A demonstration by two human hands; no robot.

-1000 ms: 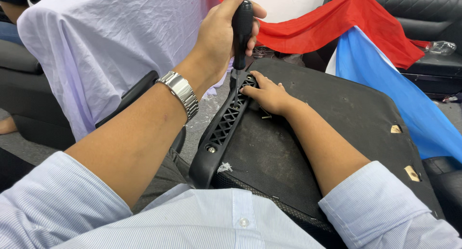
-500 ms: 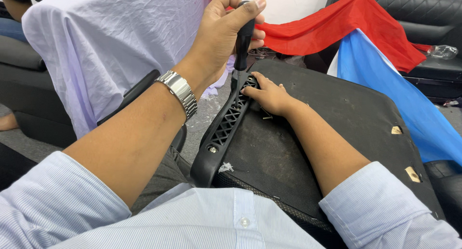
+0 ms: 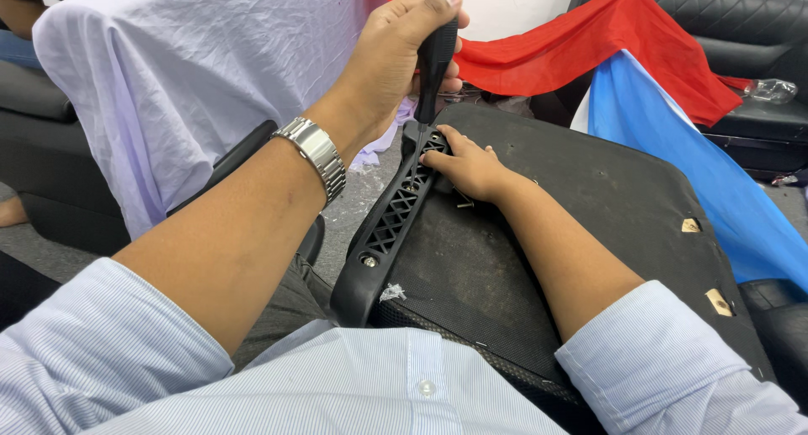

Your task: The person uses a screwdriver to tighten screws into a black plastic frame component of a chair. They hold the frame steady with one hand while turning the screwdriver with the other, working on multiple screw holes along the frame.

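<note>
A black-handled screwdriver [image 3: 434, 61] stands nearly upright, its tip down on the far end of a black plastic lattice bracket [image 3: 391, 220]. The bracket runs along the left edge of an upturned black seat base [image 3: 581, 199], a screw visible near its close end.

Matt black plastic is seen on bracket [image 3: 389, 225]; seat underside [image 3: 547, 225] is covered in coarse black fabric; watch [image 3: 318, 153] is brushed metal.

left arm: we reach it forward, sleeve pushed up, wrist bent | left hand [image 3: 396, 52]: our fingers [image 3: 421, 10] curl tight in a fist, thumb on top | right arm: we stretch it out low | right hand [image 3: 467, 166]: lies flat, fingers pressing down
</note>
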